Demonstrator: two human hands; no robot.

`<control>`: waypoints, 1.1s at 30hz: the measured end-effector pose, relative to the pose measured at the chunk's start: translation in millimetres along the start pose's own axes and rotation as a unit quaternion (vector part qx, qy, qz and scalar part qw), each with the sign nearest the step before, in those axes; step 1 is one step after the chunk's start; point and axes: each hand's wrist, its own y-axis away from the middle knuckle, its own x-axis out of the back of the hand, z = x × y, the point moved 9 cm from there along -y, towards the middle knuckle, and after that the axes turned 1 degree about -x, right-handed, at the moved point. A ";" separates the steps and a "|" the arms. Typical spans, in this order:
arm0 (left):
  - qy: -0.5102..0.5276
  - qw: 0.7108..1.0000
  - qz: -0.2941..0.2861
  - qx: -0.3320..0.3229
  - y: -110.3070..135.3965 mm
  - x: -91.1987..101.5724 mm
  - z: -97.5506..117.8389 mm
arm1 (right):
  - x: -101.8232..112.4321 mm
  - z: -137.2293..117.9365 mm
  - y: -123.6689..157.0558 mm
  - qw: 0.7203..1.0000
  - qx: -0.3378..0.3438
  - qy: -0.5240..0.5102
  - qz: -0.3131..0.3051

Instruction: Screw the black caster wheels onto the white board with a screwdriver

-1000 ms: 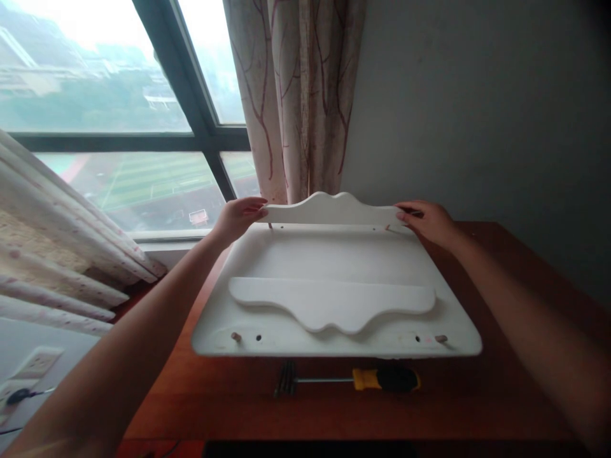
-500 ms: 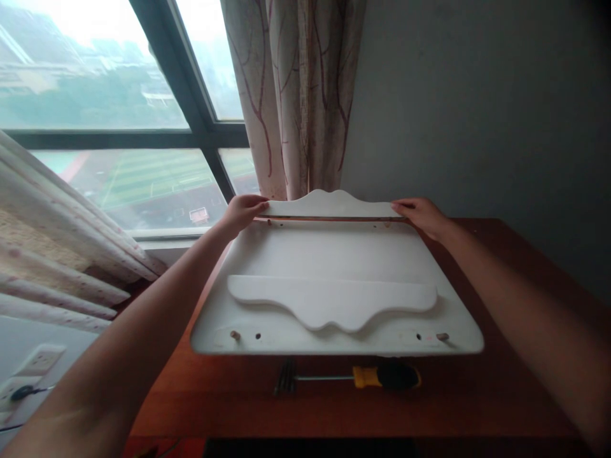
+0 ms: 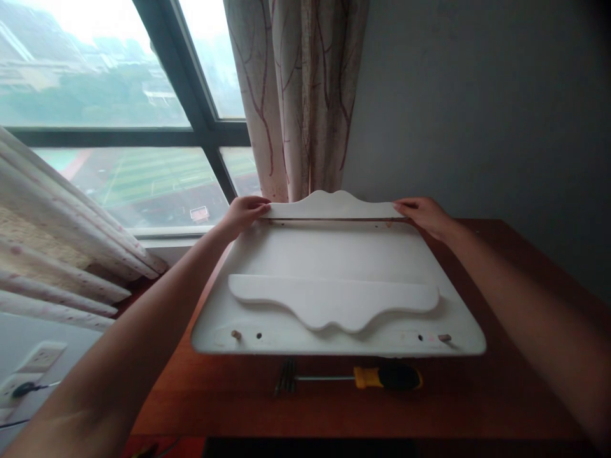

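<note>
A large white board [image 3: 334,254] lies flat on the wooden table [image 3: 429,401]. At its far edge stands a white scalloped panel [image 3: 331,205], upright on its long edge. My left hand [image 3: 243,213] grips the panel's left end with fingers curled over it. At the panel's right end my right hand [image 3: 422,215] holds on the same way. A second scalloped panel [image 3: 334,302] lies flat on the board. Wooden dowels [image 3: 235,334] and small holes show along the board's near edge.
A screwdriver with a yellow and black handle [image 3: 386,377] lies on the table in front of the board, beside several dark screws [image 3: 285,378]. A patterned curtain [image 3: 296,95] and a window [image 3: 109,114] are behind. A wall socket [image 3: 33,362] sits low left.
The upright panel has been tipped and pressed down onto the board's far edge; its brown underside edge now shows as a thin line. Both hands stayed on its ends.
</note>
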 end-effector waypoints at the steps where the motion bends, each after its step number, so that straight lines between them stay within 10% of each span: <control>1: 0.001 1.000 -0.001 -0.003 1.7 0.1 1.2 | 0.8 -0.6 1.8 1.000 0.001 -0.001 0.002; 33: -0.084 0.984 -0.015 -0.156 23.9 1.7 23.7 | 10.3 -42.1 28.4 0.970 0.139 0.200 0.012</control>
